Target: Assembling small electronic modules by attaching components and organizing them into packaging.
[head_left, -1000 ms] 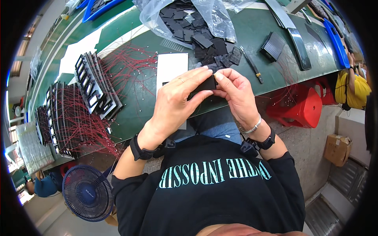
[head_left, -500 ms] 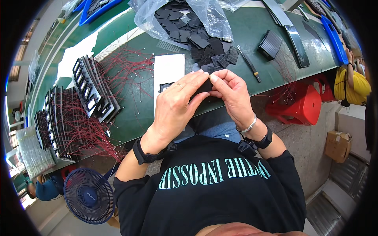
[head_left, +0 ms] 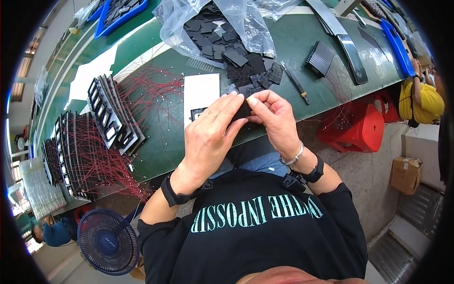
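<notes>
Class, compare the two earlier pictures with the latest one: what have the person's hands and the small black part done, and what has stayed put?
Little changed. Both hands, left hand and right hand, keep pinching the small flat black plastic piece between their fingertips, shifting only slightly above the green table edge. The white sheet, the wired black frames and the clear bag of black pieces stayed put.

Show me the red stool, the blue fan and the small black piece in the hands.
red stool (head_left: 360, 128), head view, on its seat top.
blue fan (head_left: 108, 241), head view, on its grille centre.
small black piece (head_left: 243, 111), head view, on its visible face.

My left hand and right hand meet fingertip to fingertip before my chest, fingers pinched, both wrists bent inward.
</notes>
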`<control>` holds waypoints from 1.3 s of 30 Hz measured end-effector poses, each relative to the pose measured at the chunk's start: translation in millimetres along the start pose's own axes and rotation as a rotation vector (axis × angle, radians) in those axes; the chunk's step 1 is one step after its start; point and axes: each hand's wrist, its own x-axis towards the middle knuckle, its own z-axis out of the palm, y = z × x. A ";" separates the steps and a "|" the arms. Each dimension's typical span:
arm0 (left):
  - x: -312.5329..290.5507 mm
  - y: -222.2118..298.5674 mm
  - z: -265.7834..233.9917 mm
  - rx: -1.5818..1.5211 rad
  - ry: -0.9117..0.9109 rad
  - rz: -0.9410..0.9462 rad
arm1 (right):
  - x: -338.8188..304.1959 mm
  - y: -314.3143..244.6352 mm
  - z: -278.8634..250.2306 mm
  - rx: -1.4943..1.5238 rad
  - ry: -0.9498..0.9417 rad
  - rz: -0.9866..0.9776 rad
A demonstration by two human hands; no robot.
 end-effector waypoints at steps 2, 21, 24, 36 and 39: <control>0.8 0.6 0.4 0.021 -0.001 0.015 | -0.7 0.8 0.9 -0.016 0.003 0.001; 0.3 2.0 4.5 0.132 0.032 0.096 | -0.5 -1.6 2.7 0.014 -0.108 -0.163; -0.8 1.8 7.0 0.201 0.067 0.160 | -1.2 -2.0 1.3 -0.002 -0.109 -0.169; -4.4 5.3 -17.9 -0.384 -0.077 -0.251 | -21.4 -28.0 -8.5 -0.303 -0.205 -0.239; -17.6 19.3 -34.4 -0.348 -0.226 -0.115 | -36.3 -39.6 -28.5 -0.616 -0.322 -0.196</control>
